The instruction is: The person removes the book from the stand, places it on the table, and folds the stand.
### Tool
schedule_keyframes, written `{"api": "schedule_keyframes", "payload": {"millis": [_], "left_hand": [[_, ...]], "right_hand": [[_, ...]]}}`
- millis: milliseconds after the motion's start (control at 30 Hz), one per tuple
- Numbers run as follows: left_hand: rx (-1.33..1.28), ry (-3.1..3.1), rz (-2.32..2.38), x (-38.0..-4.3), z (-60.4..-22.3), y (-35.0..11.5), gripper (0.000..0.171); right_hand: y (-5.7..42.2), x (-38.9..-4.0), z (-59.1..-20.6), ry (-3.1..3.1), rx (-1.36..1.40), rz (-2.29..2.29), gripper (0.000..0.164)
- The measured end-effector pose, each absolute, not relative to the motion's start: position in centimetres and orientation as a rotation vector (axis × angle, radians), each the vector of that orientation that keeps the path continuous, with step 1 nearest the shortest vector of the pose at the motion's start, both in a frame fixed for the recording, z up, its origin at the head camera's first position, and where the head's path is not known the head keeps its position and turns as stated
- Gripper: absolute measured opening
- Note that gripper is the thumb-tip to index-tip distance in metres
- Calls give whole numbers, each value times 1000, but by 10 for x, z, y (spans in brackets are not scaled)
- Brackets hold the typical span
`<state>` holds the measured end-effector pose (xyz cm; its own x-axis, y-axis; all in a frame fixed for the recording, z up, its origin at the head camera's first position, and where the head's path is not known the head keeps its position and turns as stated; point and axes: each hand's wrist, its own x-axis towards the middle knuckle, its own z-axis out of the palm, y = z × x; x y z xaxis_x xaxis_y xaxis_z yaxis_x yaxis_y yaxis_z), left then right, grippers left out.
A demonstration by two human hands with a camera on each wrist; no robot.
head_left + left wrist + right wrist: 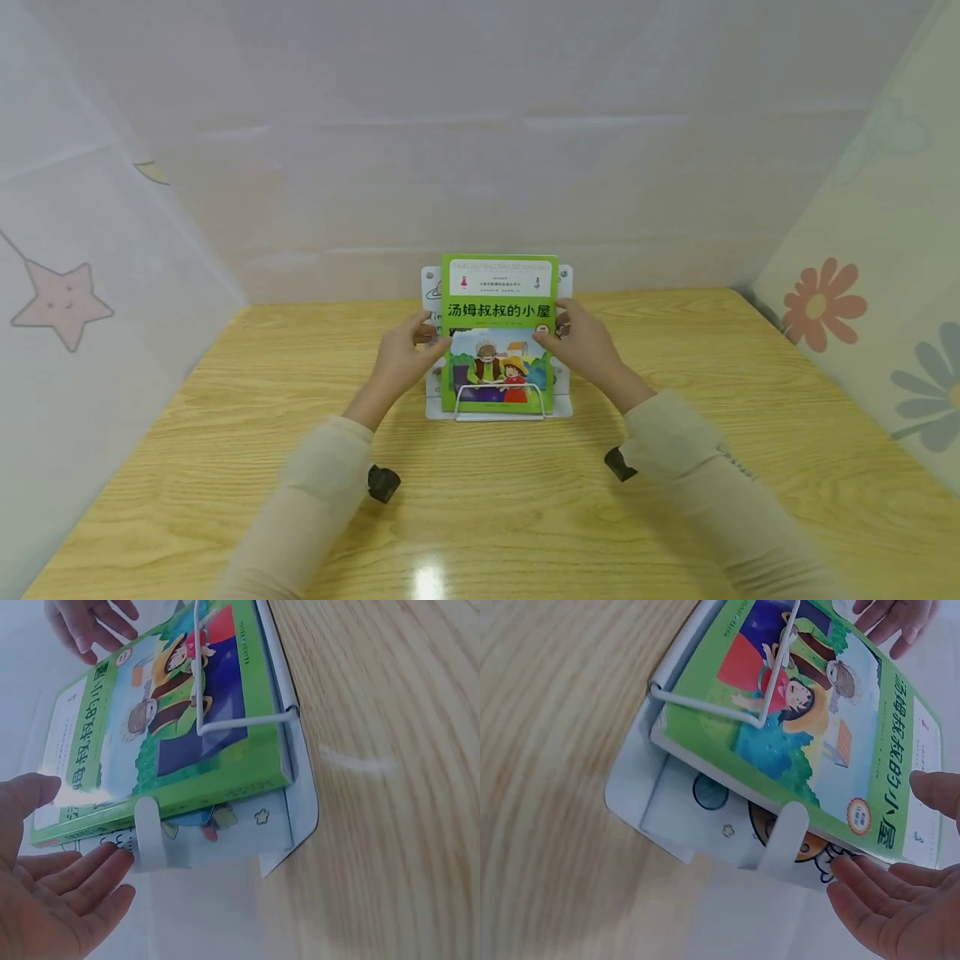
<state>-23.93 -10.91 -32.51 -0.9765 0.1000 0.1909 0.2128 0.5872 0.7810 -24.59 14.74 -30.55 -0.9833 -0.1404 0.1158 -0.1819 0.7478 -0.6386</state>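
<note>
I am facing a green book (498, 312) that is standing cover outward in a white stand (564, 407) on the wood-grain worktop (480, 517). A wire bar (244, 722) is crossing the lower front of the cover, and a white side tab (787, 836) is curving past the book's edge. My left hand (405, 354) is flanking the book's left edge; its thumb is lying well apart from its loosely extended fingers, which are sitting by the stand's back panel. My right hand (588, 342) is matching it at the right edge, thumb and fingers likewise lying apart rather than clamping. I cannot tell whether my fingertips are touching the panel. Printed drawings are peeking out behind the book, whose cover is showing a dark title above two painted figures. Pale sleeves (326, 467) are covering my arms. Behind, a pale backdrop (450, 175) is hanging, a pink star (63, 304) showing at the left and a red flower (817, 307) at the right.
</note>
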Motion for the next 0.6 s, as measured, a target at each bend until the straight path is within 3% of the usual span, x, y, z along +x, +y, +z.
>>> {"api": "schedule_keyframes", "payload": {"millis": [300, 600], "left_hand": [[-166, -2558, -1580, -244, -334, -99, 56], [-104, -2447, -1564, -246, -338, -92, 40]], "right_hand": [[146, -248, -320, -2757, 186, 1310, 57], [140, -250, -326, -2685, 85, 1424, 49]]}}
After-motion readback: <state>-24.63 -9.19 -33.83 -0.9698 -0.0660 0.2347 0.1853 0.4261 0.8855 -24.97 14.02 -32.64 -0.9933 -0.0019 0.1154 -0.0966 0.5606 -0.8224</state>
